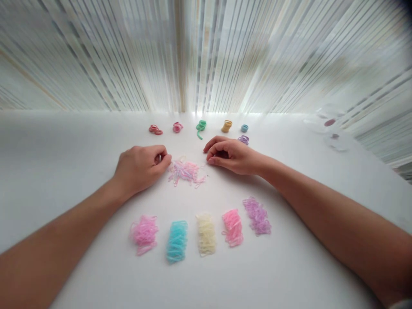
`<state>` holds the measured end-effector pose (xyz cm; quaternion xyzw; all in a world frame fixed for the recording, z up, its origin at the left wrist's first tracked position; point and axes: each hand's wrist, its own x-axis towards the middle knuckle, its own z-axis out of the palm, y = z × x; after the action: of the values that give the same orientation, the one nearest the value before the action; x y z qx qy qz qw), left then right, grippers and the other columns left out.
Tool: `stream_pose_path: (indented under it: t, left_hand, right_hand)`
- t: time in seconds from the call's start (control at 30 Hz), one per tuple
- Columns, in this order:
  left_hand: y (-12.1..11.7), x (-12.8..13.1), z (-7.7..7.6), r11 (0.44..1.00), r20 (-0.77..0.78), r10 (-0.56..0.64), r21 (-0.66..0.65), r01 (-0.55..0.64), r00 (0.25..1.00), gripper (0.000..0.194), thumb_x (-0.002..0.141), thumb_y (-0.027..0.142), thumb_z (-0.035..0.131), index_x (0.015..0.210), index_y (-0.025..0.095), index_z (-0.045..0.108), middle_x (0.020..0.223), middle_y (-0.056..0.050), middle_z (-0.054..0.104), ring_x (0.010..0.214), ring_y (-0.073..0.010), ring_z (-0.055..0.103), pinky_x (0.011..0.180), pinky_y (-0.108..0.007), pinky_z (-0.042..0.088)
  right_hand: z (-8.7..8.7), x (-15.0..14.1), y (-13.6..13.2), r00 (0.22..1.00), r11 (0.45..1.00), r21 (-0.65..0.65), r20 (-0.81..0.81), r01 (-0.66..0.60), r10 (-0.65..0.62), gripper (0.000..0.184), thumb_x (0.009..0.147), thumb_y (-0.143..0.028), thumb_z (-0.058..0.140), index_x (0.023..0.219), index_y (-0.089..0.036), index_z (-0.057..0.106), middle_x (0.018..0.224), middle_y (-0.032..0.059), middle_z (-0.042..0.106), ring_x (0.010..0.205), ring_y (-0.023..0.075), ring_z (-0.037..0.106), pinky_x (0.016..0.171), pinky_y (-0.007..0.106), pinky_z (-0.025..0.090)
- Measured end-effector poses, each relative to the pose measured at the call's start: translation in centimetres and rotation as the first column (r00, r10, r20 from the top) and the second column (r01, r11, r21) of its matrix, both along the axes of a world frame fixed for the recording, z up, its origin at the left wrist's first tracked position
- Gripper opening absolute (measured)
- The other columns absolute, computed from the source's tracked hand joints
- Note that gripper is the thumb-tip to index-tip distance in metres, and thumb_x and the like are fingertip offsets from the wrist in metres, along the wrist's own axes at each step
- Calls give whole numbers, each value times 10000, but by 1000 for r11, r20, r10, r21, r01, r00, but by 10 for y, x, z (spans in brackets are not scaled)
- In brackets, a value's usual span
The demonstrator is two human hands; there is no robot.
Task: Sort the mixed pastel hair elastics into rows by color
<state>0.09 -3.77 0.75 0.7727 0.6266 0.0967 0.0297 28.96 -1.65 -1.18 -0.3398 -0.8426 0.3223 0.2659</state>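
A loose pile of small pale pink and lilac rubber bands [185, 171] lies on the white table between my hands. At its left edge, my left hand [143, 166] pinches thumb against index finger, the tips right by the bands; anything between them is too small to make out. My right hand [231, 155] is just right of the pile, its thumb and fingertips brought together in a pinch. Whether it grips a band I cannot see.
Nearer me are heaps of orchid bands [144, 234], turquoise bands [177, 241], cream bands [206, 234], pink bands [232, 227] and purple bands [257, 216]. Several small coloured coils, including a green one [201, 125] and a yellow one [227, 125], stand before the striped curtain [193, 56].
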Motion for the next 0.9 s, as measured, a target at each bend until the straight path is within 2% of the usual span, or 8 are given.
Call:
stream_pose_path:
  t: [0.27, 0.47, 0.9]
  left_hand:
    - [-2, -2, -6, 998, 54, -58, 34, 56, 997, 342, 939, 432, 479, 863, 226, 741, 800, -34, 755, 734, -212, 634, 648, -336, 328]
    - [-2, -2, -7, 998, 63, -59, 35, 57, 996, 333, 936, 425, 480, 856, 225, 734, 793, -32, 755, 736, -212, 639, 651, -337, 335]
    - [-1, 2, 2, 1000, -6, 3, -7, -3, 1000, 343, 912, 467, 460, 850, 236, 706, 798, -26, 724, 731, -204, 620, 635, -312, 301]
  right_hand:
    - [-4, 1, -1, 1000, 1000, 13, -4, 23, -23, 239, 937, -428, 721, 899, -197, 768, 1168, 118, 712, 751, 168, 592, 632, 336, 466]
    - [-3, 1, -1, 1000, 999, 28, -5, 29, -29, 242, 935, -440, 720, 894, -208, 775, 1160, 127, 724, 838, 210, 646, 723, 379, 516]
    - [2, 0, -1, 1000, 999, -42, -2, -11, 11, 173, 950, -338, 702, 915, -177, 752, 1233, 128, 679, 885, 180, 623, 763, 339, 505]
